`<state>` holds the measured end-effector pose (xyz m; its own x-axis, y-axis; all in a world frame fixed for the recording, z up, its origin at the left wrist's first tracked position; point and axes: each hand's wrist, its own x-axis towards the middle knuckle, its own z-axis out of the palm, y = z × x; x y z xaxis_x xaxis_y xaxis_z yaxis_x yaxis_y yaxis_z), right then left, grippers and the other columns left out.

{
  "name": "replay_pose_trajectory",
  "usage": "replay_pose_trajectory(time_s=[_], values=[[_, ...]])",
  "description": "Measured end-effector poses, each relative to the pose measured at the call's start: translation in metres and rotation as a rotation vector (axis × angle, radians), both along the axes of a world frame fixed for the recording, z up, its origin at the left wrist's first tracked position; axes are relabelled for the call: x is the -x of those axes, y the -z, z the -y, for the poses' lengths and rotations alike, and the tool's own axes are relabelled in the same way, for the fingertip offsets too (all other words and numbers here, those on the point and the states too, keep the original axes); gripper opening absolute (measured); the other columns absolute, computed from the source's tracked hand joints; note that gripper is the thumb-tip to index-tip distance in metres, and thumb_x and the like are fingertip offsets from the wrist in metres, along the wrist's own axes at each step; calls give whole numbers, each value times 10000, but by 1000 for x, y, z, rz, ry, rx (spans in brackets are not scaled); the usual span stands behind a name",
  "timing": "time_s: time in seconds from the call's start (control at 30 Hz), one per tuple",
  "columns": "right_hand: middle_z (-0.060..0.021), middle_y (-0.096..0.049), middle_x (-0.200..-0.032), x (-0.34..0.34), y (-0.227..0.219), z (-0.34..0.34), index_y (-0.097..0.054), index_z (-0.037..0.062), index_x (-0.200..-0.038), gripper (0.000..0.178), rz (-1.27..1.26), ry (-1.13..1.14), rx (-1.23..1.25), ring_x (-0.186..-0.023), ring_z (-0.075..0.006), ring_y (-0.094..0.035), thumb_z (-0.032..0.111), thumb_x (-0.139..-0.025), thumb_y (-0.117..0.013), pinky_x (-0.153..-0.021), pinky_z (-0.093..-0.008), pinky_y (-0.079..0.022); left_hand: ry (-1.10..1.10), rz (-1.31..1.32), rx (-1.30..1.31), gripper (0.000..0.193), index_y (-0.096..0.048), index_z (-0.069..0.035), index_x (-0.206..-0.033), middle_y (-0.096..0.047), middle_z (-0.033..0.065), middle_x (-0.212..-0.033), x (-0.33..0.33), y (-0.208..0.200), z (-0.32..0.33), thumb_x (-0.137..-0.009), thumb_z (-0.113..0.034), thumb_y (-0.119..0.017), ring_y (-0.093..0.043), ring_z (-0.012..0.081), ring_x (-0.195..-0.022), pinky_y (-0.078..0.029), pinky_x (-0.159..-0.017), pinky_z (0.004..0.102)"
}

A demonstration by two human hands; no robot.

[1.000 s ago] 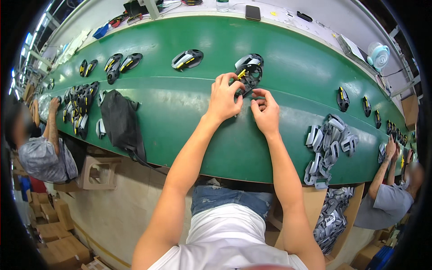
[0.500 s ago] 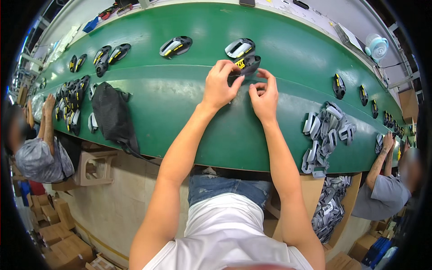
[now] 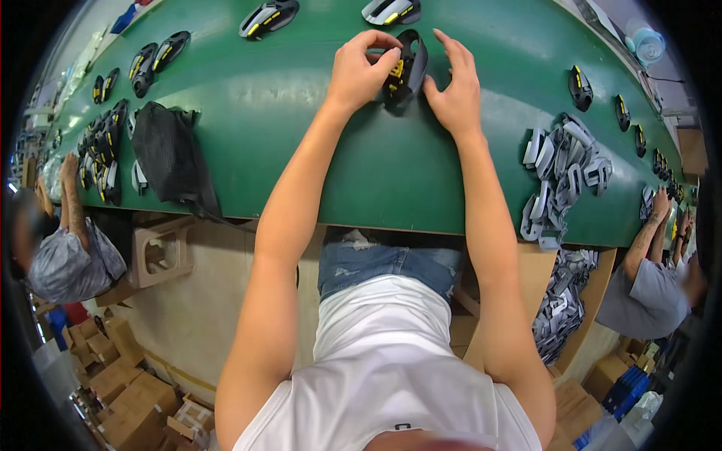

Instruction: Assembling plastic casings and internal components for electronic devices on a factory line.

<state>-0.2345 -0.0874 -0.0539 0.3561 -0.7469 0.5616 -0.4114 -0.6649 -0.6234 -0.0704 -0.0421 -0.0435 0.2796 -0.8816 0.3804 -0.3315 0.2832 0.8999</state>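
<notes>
Black-and-yellow curved plastic shell [image 3: 410, 73] now turned more upright, far centre of green tabletop [image 3: 391, 177]; left hand [image 3: 356, 71], fingers pinching left edge; right hand's [image 3: 456, 89] fingers spread wider (thumb contact unclear), left seemingly steadying.

On the table [image 3: 391, 180], a bag [image 3: 167, 154] lies left of the shell [image 3: 411, 74], loose parts [image 3: 573, 179] right.

From my end, I see the green table [image 3: 391, 177] smooth with a soft gloss; the black shell [image 3: 411, 75] looks like plastic, as do the smooth grey parts [image 3: 569, 158]; the bag [image 3: 167, 150] is matt, textured cloth; the box [image 3: 536, 284], plain matt cardboard.
</notes>
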Motion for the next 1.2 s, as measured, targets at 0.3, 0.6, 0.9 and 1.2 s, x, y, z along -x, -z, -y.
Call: replay_pose_trajectory(time_s=[0.3, 0.6, 0.9, 1.2], values=[[-128, -416, -1307, -1, -10, -15, -539, 100, -1131, 550, -3, -15, -82, -1139, -336, -445, 122, -621, -743, -941, -405, -402, 187, -287, -28, 204, -598, 39, -972, -668, 112, -919, 3, -4, -5, -869, -135, -569, -627, 145, -843, -494, -763, 274], [-80, -633, -790, -1, -9, -10, -568, -46, -935, 366, 404, -52, -574, -687, -101, -596, 222, -763, -750, -603, -222, -484, 167, -593, 11, 380, -477, 49, -1182, -607, 130, -1091, -2, -13, -4, -857, -118, -582, -583, 158, -977, -451, -857, 285], [-121, -572, -948, 8, -4, 5, -479, -47, -1035, 218, 701, 4, -603, -796, -194, -651, 44, -863, -577, -643, -235, -511, -189, 298, -94, 337, -588, -29, -1070, -550, 113, -1214, -19, -8, -5, -743, -95, -641, -533, 308, -1090, -430, -908, 357], [-23, -635, -698, -2, -12, -15, -608, 14, -827, 118, 210, -28, -385, -622, -86, -585, 111, -779, -655, -579, -231, -455, -10, 657, -573, 308, -647, -73, -841, -574, 83, -975, -50, -30, -27, -626, -256, -772, -506, 259, -974, -431, -845, 357]])
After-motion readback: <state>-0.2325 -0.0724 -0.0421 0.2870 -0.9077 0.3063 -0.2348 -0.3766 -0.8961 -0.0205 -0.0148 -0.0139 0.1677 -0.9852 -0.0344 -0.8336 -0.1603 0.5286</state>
